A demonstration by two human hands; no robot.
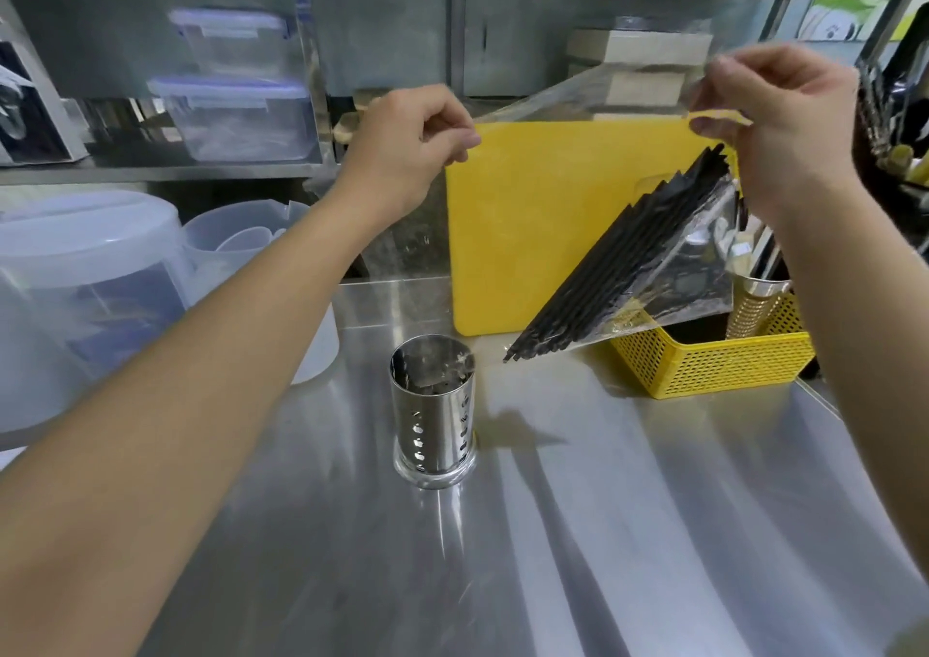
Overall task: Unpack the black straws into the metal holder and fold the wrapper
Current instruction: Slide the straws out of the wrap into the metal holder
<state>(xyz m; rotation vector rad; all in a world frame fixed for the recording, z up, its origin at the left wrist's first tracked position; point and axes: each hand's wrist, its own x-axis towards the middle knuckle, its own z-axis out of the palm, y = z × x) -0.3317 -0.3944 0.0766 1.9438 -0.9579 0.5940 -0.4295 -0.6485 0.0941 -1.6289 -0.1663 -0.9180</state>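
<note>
Both of my hands are up in front of me, and between them hangs the clear plastic wrapper (668,249) with the bundle of long black straws (623,259) inside it. My left hand (407,146) pinches one top corner of the film, fingers curled tight. My right hand (784,118) pinches the other corner, up by a thin yellow strip (719,114) at the mouth of the bag. The straws slant down to the left, their lower ends pressing into the bottom corner of the wrapper, above and to the right of the holder.

Now the progress, as I judge it: early going. The shiny perforated metal cylinder holder (433,415) stands upright on the counter below, and I see no straws in it, only reflections in its wall. So all the straws still need to come out of the bag and go in, and the folding of the wrapper is not yet begun. Whether the bag is open already, I cannot tell.

The surface is a brushed stainless steel counter (553,556), glossy, bare around the holder. Behind stands a yellow plastic cutting board (528,229) leaning upright, and to its right a yellow perforated basket (704,360) with utensils. At left sit translucent plastic tubs (90,274), and clear lidded boxes (236,118) on a steel shelf.
</note>
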